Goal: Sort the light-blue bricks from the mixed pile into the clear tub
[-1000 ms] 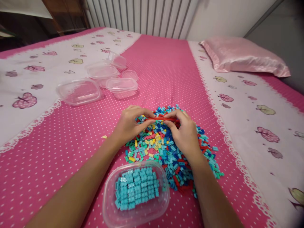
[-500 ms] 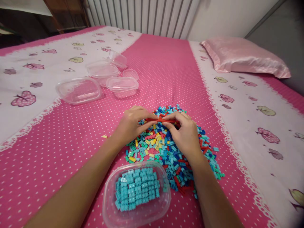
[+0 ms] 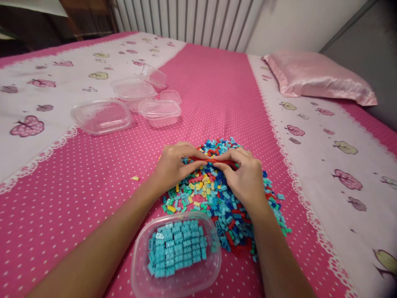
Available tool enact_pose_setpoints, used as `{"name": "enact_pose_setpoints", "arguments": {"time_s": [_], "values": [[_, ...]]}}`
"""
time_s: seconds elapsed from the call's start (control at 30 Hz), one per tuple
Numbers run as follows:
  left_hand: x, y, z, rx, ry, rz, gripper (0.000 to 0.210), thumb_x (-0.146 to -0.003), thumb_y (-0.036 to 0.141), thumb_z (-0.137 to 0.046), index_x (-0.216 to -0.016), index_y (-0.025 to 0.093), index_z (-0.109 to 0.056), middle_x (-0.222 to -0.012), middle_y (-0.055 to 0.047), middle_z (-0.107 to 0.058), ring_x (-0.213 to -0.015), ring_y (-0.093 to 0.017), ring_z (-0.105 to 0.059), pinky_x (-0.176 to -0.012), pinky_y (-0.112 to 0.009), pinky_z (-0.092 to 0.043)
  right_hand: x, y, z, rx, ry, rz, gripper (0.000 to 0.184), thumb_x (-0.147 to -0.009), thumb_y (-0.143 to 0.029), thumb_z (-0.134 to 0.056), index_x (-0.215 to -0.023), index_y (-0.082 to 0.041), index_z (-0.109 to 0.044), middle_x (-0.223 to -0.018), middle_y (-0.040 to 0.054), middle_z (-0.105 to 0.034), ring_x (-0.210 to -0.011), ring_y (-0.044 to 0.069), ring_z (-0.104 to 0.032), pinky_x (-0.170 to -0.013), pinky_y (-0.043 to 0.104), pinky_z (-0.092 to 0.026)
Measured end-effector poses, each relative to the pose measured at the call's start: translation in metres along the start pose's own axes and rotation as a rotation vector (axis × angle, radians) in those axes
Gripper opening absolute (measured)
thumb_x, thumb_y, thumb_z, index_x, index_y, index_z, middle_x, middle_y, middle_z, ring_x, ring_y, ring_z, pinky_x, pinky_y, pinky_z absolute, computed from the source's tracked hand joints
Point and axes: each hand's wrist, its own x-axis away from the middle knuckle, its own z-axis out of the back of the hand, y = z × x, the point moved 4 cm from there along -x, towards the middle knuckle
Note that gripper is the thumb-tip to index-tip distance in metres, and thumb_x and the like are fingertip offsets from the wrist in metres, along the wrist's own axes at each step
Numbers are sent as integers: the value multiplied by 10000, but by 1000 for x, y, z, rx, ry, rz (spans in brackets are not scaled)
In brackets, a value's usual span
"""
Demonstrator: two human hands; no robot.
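Between my two hands is a thin red strip of toy bricks (image 3: 211,160), held level over a loose pile of small building bricks (image 3: 201,186). My left hand (image 3: 177,163) pinches its left part between thumb and fingers. From the other side my right hand (image 3: 243,171) pinches the right part, its fingertips close to the left ones. The fingers cover much of the strip. The pile mixes blue, turquoise, green, red, yellow and pink bricks. Nearer to me stands a clear plastic tub (image 3: 215,271) with turquoise bricks (image 3: 176,248) packed in rows inside it.
Several clear plastic containers (image 3: 102,118) and lids lie at the back left on the pink dotted bedspread (image 3: 217,91). A satin pillow (image 3: 319,76) rests at the far right. One yellow brick (image 3: 135,178) lies apart, left of the pile. A slatted white panel (image 3: 186,20) stands behind the bed.
Both hands keep their pinch on the red strip, and the fingertips have shifted slightly along it. The small red piece standing up at its middle no longer shows. The view has moved a little.
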Motion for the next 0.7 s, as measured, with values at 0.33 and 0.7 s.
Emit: {"name": "enact_pose_setpoints", "arguments": {"time_s": [0.33, 0.7], "values": [[3, -1, 2, -33, 0, -16, 201, -919, 341, -753, -1082, 223, -758, -999, -33, -816, -893, -165, -751, -858, -300, -554, 2, -7, -6, 47, -14, 24, 67, -871, -241, -792, -930, -261, -767, -918, 25, -776, -913, 251, -670, -963, 467, -407], [2, -1, 0, -14, -35, -4, 63, -884, 227, -782, -927, 185, -765, -890, -14, -810, -813, -145, -747, -773, -252, -562, 2, -4, -3, 13, 7, 4, 36, -847, -228, -795, -823, -248, -776, -812, 17, -755, -835, 240, -649, -912, 455, -441]]}}
